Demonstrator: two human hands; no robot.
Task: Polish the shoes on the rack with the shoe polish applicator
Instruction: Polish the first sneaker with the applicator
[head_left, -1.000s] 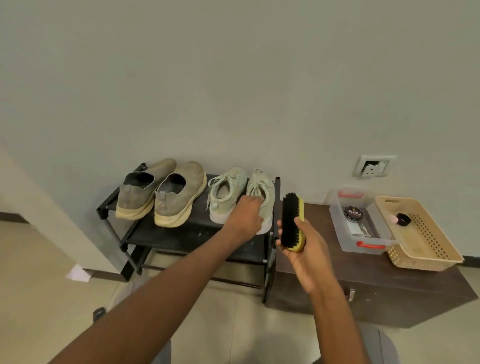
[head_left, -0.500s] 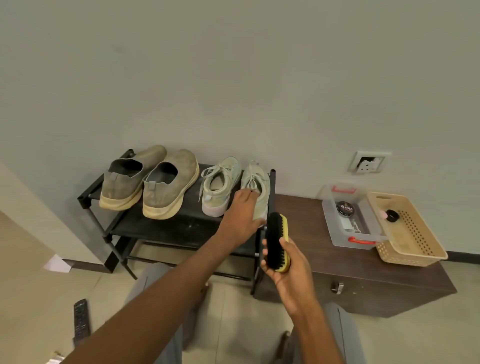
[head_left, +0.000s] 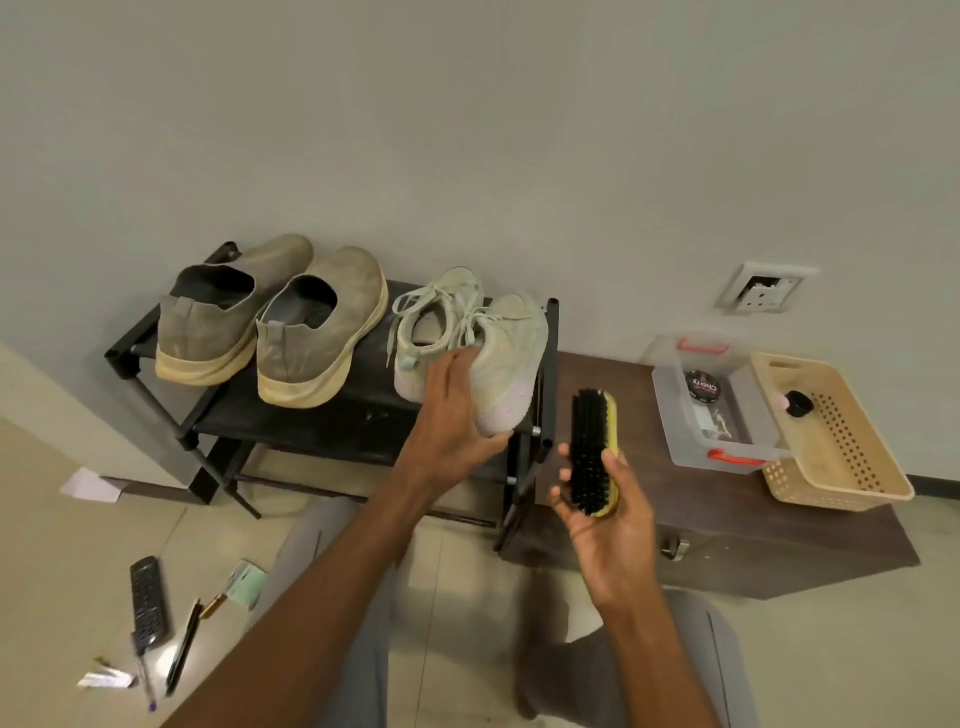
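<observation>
On the shoe rack (head_left: 156, 358), a grey slip-on pair (head_left: 270, 322) sits at the left end. At the right end, the left hand (head_left: 452, 415) grips the heel of a pale laced sneaker (head_left: 511, 358), tilting it off the shelf. It looks light and soft-sided, so the firmer heel and sole suit holding. The right hand (head_left: 613, 525) clasps the brush (head_left: 595, 452), bristles leftward.

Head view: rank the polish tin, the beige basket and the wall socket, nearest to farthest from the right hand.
From the right hand, which grips the brush:
1. Polish tin, in the clear box to its right.
2. Beige basket, farther right.
3. Wall socket, up on the wall.
</observation>
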